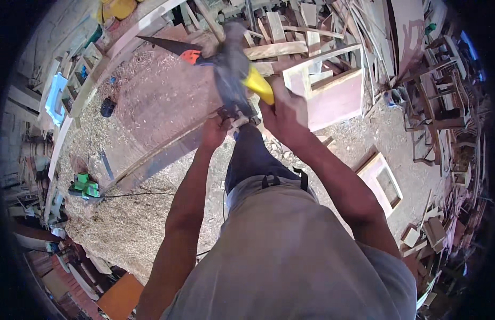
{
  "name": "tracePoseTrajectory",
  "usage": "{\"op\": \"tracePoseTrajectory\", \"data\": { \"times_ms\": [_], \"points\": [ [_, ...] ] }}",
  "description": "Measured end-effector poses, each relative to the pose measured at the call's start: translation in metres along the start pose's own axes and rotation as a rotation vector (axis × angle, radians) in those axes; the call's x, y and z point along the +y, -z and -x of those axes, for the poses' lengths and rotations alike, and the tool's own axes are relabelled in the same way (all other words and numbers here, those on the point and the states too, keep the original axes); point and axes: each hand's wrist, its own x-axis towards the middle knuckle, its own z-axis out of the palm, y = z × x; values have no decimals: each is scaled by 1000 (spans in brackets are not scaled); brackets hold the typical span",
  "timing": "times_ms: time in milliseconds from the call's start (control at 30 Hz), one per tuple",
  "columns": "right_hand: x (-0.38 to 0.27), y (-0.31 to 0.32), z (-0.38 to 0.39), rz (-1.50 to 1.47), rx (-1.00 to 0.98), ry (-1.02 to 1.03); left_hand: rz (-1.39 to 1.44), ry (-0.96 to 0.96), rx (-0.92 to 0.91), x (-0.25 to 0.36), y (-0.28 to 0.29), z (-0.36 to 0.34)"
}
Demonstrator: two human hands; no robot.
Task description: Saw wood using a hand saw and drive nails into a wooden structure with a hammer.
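Observation:
My right hand [284,114] is wrapped round the yellow grip of a hammer [259,85], raised in front of me. The hammer's head is smeared by motion. Lower and to the left, my left hand [215,129] has its fingers closed at a small pale piece, beside a dark shape under the hammer. What exactly the fingers grip is too small to make out. Beyond the hands, a handsaw [170,47] with an orange and dark handle lies at the far end of the workbench [167,90], its handle partly behind the hammer.
Wood shavings cover the floor at left, where a green power tool [84,186] trails a black cord. A wooden frame panel [338,101] stands at far right; a smaller frame [383,181] lies nearer. Stacked chair frames [439,101] and scrap wood [434,234] line the right.

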Motion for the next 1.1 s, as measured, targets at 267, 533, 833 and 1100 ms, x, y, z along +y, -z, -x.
{"op": "tracePoseTrajectory", "data": {
  "times_ms": [267, 533, 833, 1100],
  "points": [
    [42, -1, 35, 358, -419, -89, -174, -10, 3, 10, -1, 4],
    [47, 45, 61, 200, -61, -350, 17, 152, 120, 70, 15, 24],
    [53, 43, 69, -41, 130, -461, 436, 125, -56, 80, 22, -47],
    [63, 54, 79, -37, 128, -489, 330, 205, -151, 68, 20, -50]
  ]
}}
